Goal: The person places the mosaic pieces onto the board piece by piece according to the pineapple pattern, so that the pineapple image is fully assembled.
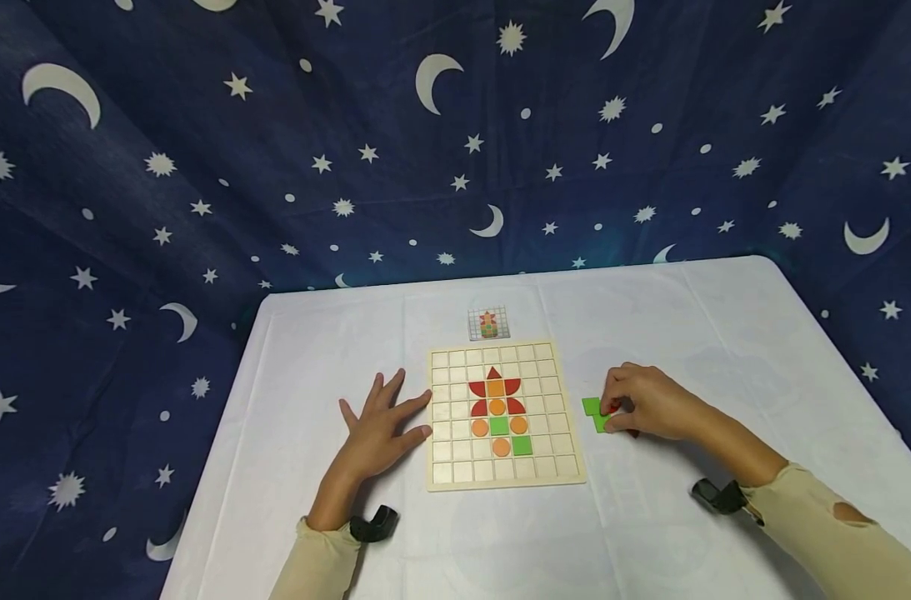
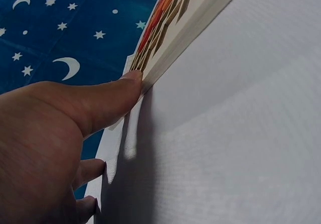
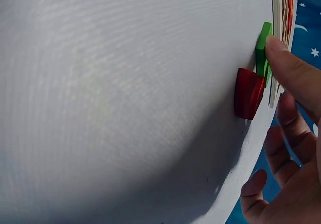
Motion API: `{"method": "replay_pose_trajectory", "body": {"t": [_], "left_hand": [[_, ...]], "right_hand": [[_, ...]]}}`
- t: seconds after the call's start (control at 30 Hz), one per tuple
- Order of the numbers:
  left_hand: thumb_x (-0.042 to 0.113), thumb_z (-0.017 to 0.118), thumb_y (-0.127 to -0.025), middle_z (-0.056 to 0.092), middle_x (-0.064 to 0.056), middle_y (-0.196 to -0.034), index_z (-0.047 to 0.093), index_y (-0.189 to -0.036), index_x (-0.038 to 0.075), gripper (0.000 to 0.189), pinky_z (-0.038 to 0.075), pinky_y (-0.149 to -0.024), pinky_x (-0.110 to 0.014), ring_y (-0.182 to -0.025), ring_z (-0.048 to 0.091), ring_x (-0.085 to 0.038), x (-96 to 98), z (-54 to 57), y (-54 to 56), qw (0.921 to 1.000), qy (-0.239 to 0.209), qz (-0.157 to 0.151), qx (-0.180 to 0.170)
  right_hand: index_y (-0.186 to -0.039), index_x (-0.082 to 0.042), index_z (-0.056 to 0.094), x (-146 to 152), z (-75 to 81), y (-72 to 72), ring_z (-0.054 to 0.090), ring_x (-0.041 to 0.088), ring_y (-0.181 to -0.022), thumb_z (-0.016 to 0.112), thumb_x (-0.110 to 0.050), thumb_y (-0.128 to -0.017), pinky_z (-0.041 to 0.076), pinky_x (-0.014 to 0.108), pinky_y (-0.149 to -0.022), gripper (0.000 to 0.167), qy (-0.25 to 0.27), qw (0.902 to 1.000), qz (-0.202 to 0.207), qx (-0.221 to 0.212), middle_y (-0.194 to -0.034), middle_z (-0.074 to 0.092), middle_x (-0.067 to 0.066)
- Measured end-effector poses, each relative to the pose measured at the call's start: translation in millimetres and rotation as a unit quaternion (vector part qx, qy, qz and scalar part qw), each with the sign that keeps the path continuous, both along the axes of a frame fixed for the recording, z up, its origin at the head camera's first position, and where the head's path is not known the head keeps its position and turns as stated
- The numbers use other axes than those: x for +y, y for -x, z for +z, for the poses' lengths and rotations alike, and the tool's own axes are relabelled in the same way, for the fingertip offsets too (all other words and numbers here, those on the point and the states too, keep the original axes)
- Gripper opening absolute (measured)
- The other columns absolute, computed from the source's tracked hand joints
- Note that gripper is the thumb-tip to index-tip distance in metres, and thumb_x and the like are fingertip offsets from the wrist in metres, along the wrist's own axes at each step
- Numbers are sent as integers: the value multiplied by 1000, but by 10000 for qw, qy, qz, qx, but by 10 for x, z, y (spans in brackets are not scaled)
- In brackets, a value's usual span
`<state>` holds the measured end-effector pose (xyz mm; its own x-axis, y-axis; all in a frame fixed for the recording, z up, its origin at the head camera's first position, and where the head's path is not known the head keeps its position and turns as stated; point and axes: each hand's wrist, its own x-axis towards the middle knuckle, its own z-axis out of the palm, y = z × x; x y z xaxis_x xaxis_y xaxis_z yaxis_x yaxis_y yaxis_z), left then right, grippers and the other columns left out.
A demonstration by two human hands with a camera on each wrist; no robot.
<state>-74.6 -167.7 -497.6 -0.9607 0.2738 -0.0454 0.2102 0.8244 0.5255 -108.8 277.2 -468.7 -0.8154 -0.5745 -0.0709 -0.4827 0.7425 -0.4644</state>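
Note:
My left hand (image 1: 377,437) is spread on the table, with thumb and forefinger touching the left edge of a pale wooden grid board (image 1: 455,479). In the left wrist view, the thumb (image 2: 113,96) meets the board's side. My right hand (image 1: 653,402) is bent over a small group of tiles right of the board. Its thumb and fingers pinch a green square tile (image 1: 601,424); another green square tile (image 1: 590,406) lies beside it. In the right wrist view, a red tile (image 3: 247,94) sits against the green one, and the other fingers are loosely bent.
On the board, red pieces, orange circles (image 1: 501,447), an orange square (image 1: 496,389) and green squares (image 1: 523,445) form a figure. Behind it lies a small pattern card (image 1: 489,323). White cloth (image 1: 335,350) covers the table; a dark blue star-and-moon curtain (image 1: 395,125) hangs behind.

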Motion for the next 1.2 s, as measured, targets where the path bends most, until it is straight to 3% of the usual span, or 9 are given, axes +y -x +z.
{"method": "replay_pose_trajectory", "body": {"t": [0.2, 0.37, 0.63, 0.77, 0.9, 1.0, 1.1, 1.2], "left_hand": [[49, 71, -92, 26, -11, -169, 59, -145, 32, 57, -15, -104, -86, -158, 6, -44, -2, -7, 4, 10000, -28, 13, -30], [50, 71, -92, 26, -11, -169, 59, -145, 32, 57, -14, -104, -86, -158, 6, -44, 2, -11, 8, 10000, 11, 14, -28], [50, 71, -92, 27, -11, -169, 60, -144, 32, 57, -14, -104, -86, -158, 6, -44, 6, -8, 8, 10000, 43, 28, -16], [50, 72, -91, 27, -11, -169, 60, -144, 32, 57, -13, -103, -87, -158, 7, -45, 6, -8, 6, 10000, 41, 25, 26], [50, 72, -91, 27, -11, -169, 60, -144, 32, 57, -13, -103, -87, -158, 7, -44, 8, -9, 2, 10000, 29, 38, 2], [50, 71, -91, 27, -11, -169, 60, -144, 32, 57, -13, -103, -86, -158, 6, -44, 8, -10, 1, 10000, 43, 40, -30], [51, 71, -91, 27, -11, -169, 60, -144, 32, 57, -14, -103, -86, -158, 6, -44, 6, -10, 3, 10000, 44, 38, -42], [50, 71, -91, 26, -11, -169, 60, -144, 32, 57, -14, -103, -86, -158, 6, -44, 3, -12, 8, 10000, 33, 36, -37]], "right_hand": [[-88, -30, 78, -5, 21, 26, 51, 6, -83, 91, -30, -75, 47, 28, -74, 18, -280, 9990, -342, -57, -87, 61, -17], [-90, -26, 78, 8, 19, 53, 54, 6, -84, 90, -29, -78, 50, 32, -76, 17, -379, 9979, -480, 235, -87, 61, -16], [-96, -22, 81, 9, -8, 62, 57, 7, -86, 87, -24, -81, 51, 33, -78, 17, -284, 9981, -467, 284, -89, 62, -15], [-95, -26, 78, -17, -6, 54, 56, 9, -90, 87, -20, -82, 51, 34, -80, 17, -156, 9989, -410, 183, -90, 61, -16], [-90, -30, 72, -48, -1, 39, 53, 7, -85, 87, -19, -80, 48, 30, -76, 21, 106, 9991, -405, 40, -85, 62, -19], [-87, -29, 71, -98, -14, 23, 54, 3, -66, 87, -17, -81, 47, 25, -66, 21, 574, 9974, -401, -155, -76, 61, -17], [-87, -26, 71, -199, -35, 3, 52, 0, -56, 87, -15, -81, 48, 22, -58, 20, 1152, 9917, -426, -385, -71, 60, -14], [-87, -26, 72, -353, -47, -27, 55, 2, -59, 87, -16, -82, 49, 22, -57, 19, 1621, 9830, -474, -713, -71, 61, -13]]}}
